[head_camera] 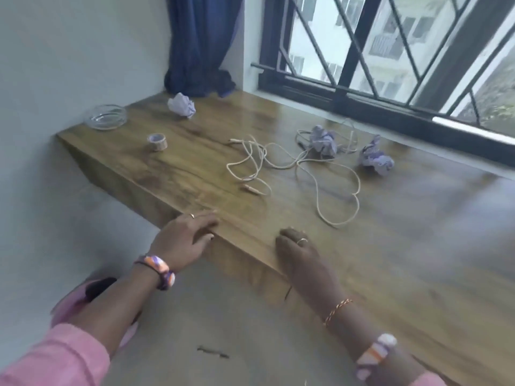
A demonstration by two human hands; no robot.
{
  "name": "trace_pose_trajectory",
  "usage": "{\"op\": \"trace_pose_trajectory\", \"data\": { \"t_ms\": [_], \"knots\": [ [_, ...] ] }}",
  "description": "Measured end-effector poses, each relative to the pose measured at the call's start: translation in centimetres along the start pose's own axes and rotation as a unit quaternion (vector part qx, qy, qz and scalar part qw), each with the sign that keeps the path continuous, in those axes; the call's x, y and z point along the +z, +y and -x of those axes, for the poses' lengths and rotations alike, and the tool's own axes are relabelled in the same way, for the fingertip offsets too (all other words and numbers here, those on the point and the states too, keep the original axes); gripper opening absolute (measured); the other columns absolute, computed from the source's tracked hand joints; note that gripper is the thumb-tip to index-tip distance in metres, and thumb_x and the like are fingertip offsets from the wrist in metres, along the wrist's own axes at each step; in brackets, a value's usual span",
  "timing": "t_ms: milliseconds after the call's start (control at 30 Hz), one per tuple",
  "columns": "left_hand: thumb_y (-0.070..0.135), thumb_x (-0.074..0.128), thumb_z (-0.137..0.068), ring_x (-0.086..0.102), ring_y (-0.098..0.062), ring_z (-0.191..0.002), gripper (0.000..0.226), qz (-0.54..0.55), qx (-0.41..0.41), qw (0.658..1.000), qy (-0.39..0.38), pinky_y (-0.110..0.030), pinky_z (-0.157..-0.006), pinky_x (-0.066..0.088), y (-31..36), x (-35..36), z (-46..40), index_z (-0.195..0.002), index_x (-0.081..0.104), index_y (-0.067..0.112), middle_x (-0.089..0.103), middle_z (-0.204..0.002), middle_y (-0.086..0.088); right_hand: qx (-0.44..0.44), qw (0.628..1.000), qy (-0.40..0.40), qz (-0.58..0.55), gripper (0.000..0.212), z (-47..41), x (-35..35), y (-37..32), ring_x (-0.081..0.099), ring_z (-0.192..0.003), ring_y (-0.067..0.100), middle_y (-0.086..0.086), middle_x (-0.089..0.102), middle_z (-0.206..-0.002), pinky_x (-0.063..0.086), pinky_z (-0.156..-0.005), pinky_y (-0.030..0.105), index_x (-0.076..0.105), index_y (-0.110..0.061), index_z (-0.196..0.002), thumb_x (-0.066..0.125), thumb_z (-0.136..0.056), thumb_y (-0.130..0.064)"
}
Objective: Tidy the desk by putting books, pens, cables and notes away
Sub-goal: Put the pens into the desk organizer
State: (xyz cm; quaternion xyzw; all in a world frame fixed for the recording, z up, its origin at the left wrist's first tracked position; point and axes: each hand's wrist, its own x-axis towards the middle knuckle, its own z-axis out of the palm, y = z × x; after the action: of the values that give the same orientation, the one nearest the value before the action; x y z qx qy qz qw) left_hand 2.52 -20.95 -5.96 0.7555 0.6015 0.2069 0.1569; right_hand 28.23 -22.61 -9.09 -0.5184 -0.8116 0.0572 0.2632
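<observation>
Wooden worktop (pixel 390 246) below barred window. Loose cable (pixel 303 174) tangled mid-worktop among three crumpled notes (pixel 181 105). Left hand (pixel 182 236) and right hand (pixel 296 250) resting at near edge, fingers (pixel 287 232) relaxed, holding nothing.

left hand (pixel 184 237): lower centre-left, fingers relaxed, spread, palm down | right hand (pixel 299 253): lower centre, fingers loosely curled, holding nothing | forearms extended from bottom edge
</observation>
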Motion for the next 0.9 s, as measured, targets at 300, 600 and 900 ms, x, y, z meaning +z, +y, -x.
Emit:
{"op": "trace_pose_trajectory", "data": {
  "t_ms": [300,600,900],
  "knots": [
    [0.010,0.055,-0.074,0.048,-0.025,-0.127,0.047,0.087,0.085,0.992,0.027,-0.030,-0.109,0.031,-2.5,1.4,1.2,-0.121,0.060,0.007,0.055,-0.133,-0.009,0.081,0.995,0.063,-0.019,0.016,1.1,-0.7,-4.1,0.066,-0.094,0.026,0.007,0.070,-0.100,0.044,-0.084,0.023,0.071,-0.007,-0.091,0.056,-0.084,-0.009],
    [0.032,0.043,-0.078,0.065,-0.019,-0.098,0.037,0.195,-0.175,0.965,0.021,-0.024,-0.085,0.045,-11.8,13.1,14.5,-0.093,0.072,0.014,0.069,-0.109,-0.002,-0.035,0.933,-0.293,-0.204,0.025,7.1,15.7,-9.3,0.062,-0.094,0.012,-0.003,0.070,-0.096,0.047,-0.085,0.022,0.070,-0.016,-0.097,0.049,-0.083,-0.013],
    [0.027,0.051,-0.082,0.063,-0.021,-0.098,0.027,0.163,-0.402,0.900,-0.044,-0.031,-0.083,0.051,-27.0,35.5,22.2,-0.098,0.070,0.016,0.069,-0.103,-0.004,0.133,0.802,-0.581,-0.038,0.040,17.8,48.1,4.5,0.054,-0.113,0.025,0.009,0.061,-0.117,0.044,-0.095,0.031,0.050,-0.015,-0.127,0.055,-0.088,-0.016]
  ]
}}
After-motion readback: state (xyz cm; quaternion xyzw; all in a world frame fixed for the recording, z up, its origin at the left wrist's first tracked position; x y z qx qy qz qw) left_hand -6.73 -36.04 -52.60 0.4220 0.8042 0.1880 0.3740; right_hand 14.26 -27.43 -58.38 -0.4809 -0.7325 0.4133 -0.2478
